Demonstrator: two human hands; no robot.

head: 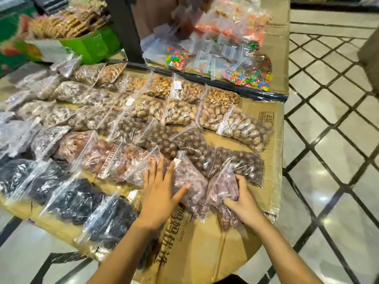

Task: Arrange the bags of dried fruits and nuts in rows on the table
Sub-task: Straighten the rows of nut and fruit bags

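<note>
Head view: right hand [242,201] grip is clamped on red bag [222,189], just right of flat bag [190,185]. Left hand [162,193], fingers apart, presses flat bag. Both long axes run away from the person.

1. There is a single view, from a camera worn on the person's head; no second view shares the scene.
2. It looks forward and steeply down onto the cardboard-covered table [264,119], from the table's near edge.
3. It sits close: both forearms enter from the bottom edge, and the left hand [160,193] and right hand [242,199] lie just below the frame's middle.
4. The lens is wide-angle: the tiled floor [328,119] lines bend at the right, and the rows of bags [184,113] run slantwise toward the upper right.
5. The far part of the frame reaches a green box [92,44] at the upper left, blurred.
</note>
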